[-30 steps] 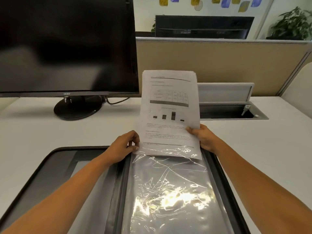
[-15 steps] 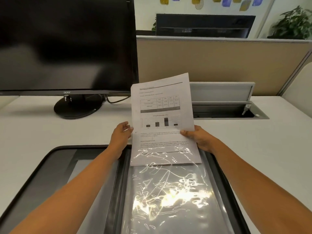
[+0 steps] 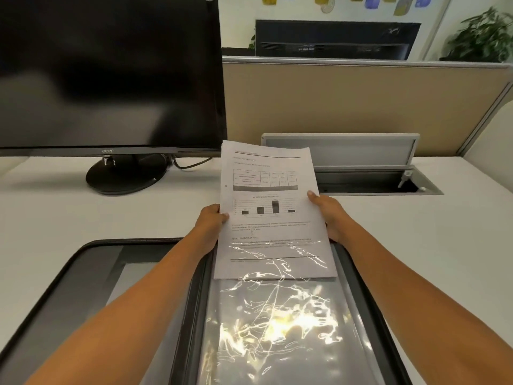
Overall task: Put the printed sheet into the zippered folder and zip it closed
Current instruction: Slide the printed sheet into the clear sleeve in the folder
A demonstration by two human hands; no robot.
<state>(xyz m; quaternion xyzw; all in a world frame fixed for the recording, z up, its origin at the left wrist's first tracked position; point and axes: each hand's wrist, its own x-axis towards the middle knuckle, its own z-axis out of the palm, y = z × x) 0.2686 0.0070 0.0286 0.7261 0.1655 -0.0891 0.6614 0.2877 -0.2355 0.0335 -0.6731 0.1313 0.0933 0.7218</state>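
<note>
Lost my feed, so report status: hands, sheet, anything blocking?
Left hand, right hand grip printed sheet by sides. Lower part inside clear sleeve of open zippered folder. Nothing blocking.

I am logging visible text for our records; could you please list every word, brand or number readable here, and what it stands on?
"acer", on the lower bezel of the monitor.
The printed sheet: headings, table, bar chart labels and paragraphs are too blurred to read.
The coloured notes on the far wall: no writing can be made out.

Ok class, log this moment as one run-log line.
step: insert | sheet: partly in sleeve | left hand: holds sheet | right hand: holds sheet | folder: open
</note>
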